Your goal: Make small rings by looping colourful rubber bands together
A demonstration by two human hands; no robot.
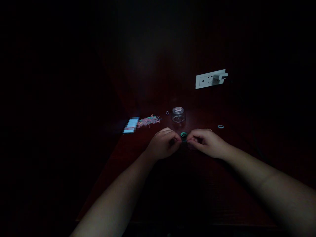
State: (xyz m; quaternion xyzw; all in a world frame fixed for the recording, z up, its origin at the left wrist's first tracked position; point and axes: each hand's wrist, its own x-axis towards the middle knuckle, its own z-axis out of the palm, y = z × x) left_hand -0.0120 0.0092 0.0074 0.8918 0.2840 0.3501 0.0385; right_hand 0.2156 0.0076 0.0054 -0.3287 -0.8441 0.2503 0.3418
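My left hand (165, 142) and my right hand (206, 142) face each other low over the dark reddish table, both closed in a pinch. A thin greenish rubber band (184, 141) stretches across the small gap between their fingertips. Just beyond that gap lies a small group of green rubber bands (183, 134). Behind them a clear jar (178, 116) stands upright with its lid on. Left of the jar is a tangled heap of small pastel rubber bands (149, 121). The light is dim, so the fingers' inner sides are hard to make out.
A bright phone-like screen (131, 125), blurred into blocks, lies left of the heap. One pale loose ring (167, 112) sits by the jar, and a light-blue ring (220, 126) lies to the right. A wall socket (209, 79) with a plug is at the back right.
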